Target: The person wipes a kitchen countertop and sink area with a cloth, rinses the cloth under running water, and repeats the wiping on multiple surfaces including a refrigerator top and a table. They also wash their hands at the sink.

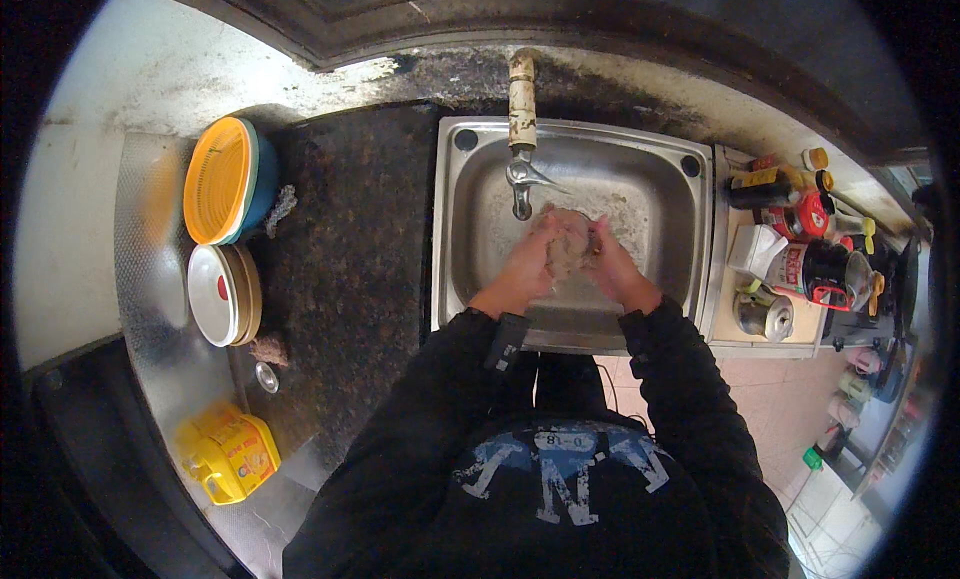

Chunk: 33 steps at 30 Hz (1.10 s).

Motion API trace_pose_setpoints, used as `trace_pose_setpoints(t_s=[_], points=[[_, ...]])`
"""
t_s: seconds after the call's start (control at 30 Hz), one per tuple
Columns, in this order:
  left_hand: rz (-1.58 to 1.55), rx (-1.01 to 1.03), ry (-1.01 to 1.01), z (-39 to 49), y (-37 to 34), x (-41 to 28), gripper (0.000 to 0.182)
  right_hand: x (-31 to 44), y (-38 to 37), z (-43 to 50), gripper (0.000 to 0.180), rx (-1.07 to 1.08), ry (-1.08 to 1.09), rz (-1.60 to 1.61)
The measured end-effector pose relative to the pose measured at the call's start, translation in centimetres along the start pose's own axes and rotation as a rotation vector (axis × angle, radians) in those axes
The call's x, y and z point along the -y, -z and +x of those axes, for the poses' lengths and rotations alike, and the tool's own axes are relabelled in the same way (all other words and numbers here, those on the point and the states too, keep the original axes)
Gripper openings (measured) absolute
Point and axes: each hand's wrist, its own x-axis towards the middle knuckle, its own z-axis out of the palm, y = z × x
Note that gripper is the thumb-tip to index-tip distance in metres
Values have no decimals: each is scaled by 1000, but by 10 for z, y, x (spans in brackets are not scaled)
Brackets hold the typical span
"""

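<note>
Both hands are low inside a stainless steel sink (679, 241), just in front of the tap (522, 175). Between them is a brownish-grey, soft-looking wad (568, 243), possibly a cloth; blur hides exactly what it is. My left hand (531, 260) grips its left side, with the fingers partly lost in the blur. On the opposite side, my right hand (613, 264) holds the wad with its fingertips curled in. The sink floor around them looks wet and stained. Whether water runs from the spout is unclear.
A yellow colander (217, 180), stacked white bowls (214, 294), a brown scrubber (268, 350) and a yellow oil jug (236, 459) stand along the left counter. Several sauce bottles (765, 187) and a metal pot (761, 313) crowd the right side. A dark cabinet (570, 13) overhangs the back.
</note>
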Motion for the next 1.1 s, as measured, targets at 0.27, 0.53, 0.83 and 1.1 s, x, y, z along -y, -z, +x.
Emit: trace_pose_setpoints(t_s=[0.27,0.53,0.83,1.1], points=[[236,-243,54,-30,20,-27,39,43,-4,2,25,21,-148,281],[23,159,159,-17,62,3,36,104,-29,-28,23,235,270,-37],[437,-55,62,7,79,53,39,68,-21,-7,28,-34,-74,-240],[228,-202,129,-27,2,4,40,12,-41,-21,22,-130,211,-493]])
